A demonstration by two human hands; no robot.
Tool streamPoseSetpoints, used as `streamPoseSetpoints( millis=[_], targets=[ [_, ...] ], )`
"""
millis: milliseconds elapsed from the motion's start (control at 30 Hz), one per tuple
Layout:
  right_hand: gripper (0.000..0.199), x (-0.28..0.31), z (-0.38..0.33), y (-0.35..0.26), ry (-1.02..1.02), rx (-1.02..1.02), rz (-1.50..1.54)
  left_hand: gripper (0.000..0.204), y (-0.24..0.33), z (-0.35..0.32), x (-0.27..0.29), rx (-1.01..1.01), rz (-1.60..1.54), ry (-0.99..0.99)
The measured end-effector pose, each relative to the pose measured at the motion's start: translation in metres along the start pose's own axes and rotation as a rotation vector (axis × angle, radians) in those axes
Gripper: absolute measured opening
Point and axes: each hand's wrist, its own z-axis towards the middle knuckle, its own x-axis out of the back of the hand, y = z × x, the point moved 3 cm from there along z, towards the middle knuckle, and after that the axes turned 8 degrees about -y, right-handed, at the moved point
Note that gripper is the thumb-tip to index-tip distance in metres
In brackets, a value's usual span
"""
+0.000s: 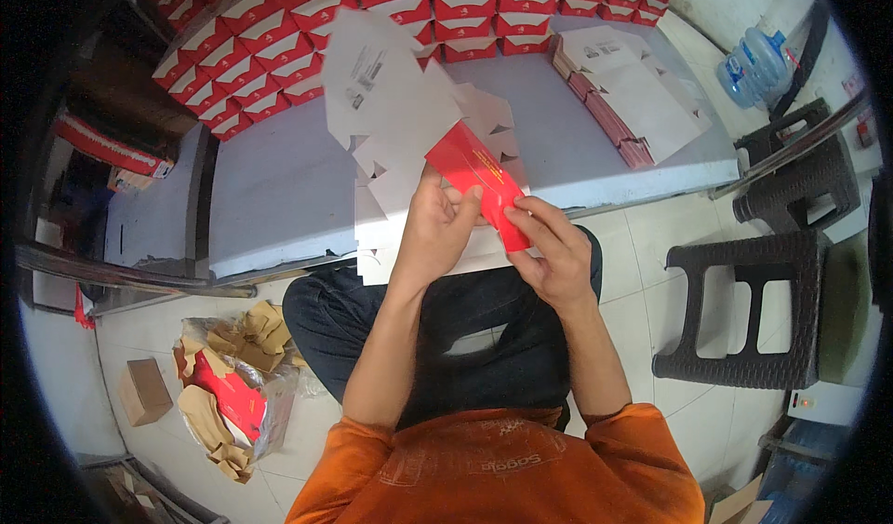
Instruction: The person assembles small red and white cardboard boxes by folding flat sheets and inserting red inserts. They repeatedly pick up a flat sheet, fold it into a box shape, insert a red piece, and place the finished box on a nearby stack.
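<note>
1. Head view: the left hand [437, 231] is closing around the lower left edge of a flat carton blank [419, 105], white on its inner face with one red panel [479, 189] folded toward the person.
2. The right hand [553, 254] is pinching the red panel's lower end between thumb and fingers, at about 4 o'clock from the left hand; both hands are gripping the same blank.
3. The blank is hanging above the near edge of the grey worktop [279, 189], over the person's lap.
4. Rows of finished red-and-white boxes [307, 21] are lining the worktop's far side, from 10 to 1 o'clock.
5. A stack of flat blanks [633, 96] is lying at 2 o'clock.
6. A dark plastic stool [744, 310] is standing at 3 o'clock on the tiled floor.
7. A bag of cardboard scraps [228, 384] is sitting at 8 o'clock.
</note>
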Motion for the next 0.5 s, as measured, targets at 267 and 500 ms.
streamPoseSetpoints(
  millis=[267, 500],
  targets=[
    [0.038, 0.005, 0.018, -0.028, -0.059, -0.258, 0.069, 0.032, 0.003, -0.010, -0.016, -0.107, 0.224, 0.142],
    [0.028, 0.004, 0.017, -0.011, 0.014, -0.382, 0.549, 0.050, 0.028, -0.021, -0.013, 0.056, 0.664, -0.135]
  ],
)
